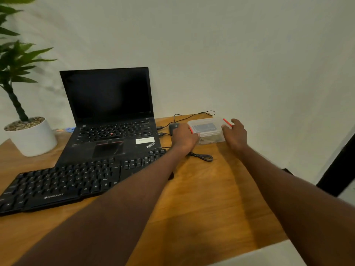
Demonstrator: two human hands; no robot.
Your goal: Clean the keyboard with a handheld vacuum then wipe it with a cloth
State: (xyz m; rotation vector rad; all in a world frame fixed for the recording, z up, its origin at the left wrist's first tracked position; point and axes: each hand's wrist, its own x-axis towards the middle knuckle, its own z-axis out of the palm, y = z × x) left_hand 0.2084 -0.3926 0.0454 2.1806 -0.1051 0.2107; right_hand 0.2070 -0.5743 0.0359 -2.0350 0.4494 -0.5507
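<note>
Head view shows both hands gripping a clear plastic box (208, 129) with red latches, the left hand (183, 139) on its near-left end, the right hand (237, 135) on its right end, fingers curled around the sides, probably to open it or draw it closer for the cleaning tools; its contents are unclear. Left of the fingers, the keyboard (76, 181) lies flat on the tabletop (211, 189), long axis running from near-left toward far-right, in front of a laptop (111, 116).
</note>
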